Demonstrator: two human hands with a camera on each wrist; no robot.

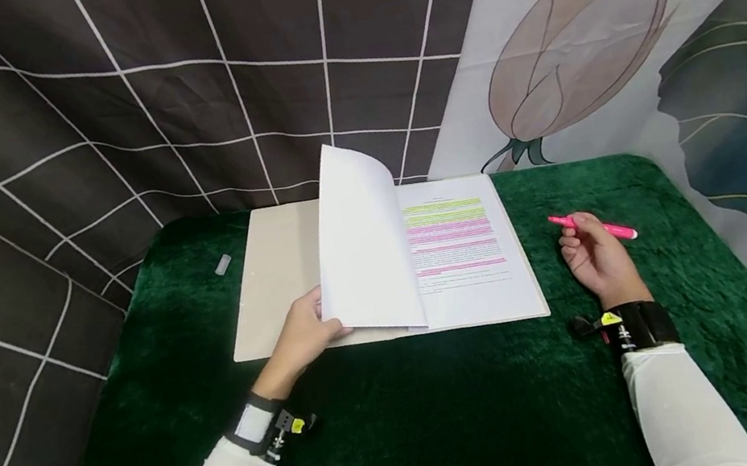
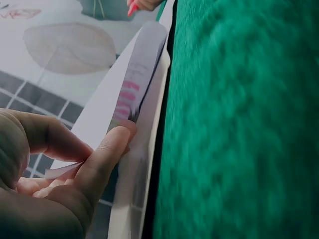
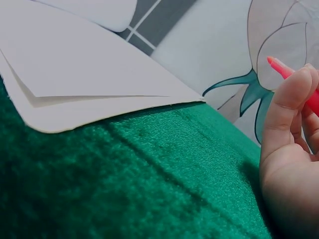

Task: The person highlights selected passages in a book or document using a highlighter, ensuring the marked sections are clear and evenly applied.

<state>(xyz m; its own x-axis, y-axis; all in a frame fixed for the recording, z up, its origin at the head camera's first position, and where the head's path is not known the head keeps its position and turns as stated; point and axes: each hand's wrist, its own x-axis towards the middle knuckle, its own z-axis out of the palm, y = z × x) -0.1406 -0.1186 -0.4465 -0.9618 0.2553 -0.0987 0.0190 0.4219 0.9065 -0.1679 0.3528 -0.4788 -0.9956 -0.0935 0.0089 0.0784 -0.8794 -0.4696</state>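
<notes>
My left hand (image 1: 302, 327) pinches a white page (image 1: 364, 243) by its lower left corner and holds it raised and curved over an open document folder (image 1: 278, 280). In the left wrist view, thumb and fingers (image 2: 107, 144) grip the sheet's edge. To the right lies a printed page (image 1: 465, 300) with yellow-green and pink highlighted lines. Beyond the folder's right edge, my right hand (image 1: 601, 258) holds a pink highlighter (image 1: 618, 230), its narrow tip pointing left. The right wrist view shows that pink highlighter (image 3: 284, 70) between thumb and fingers, apart from the folder.
A small pale grey oblong piece (image 1: 223, 265) lies left of the folder. Dark green plush cloth (image 1: 447, 417) covers the table. Behind stand a dark gridded curtain (image 1: 278, 93) and a pale one with a large leaf-and-bud print (image 1: 579, 46).
</notes>
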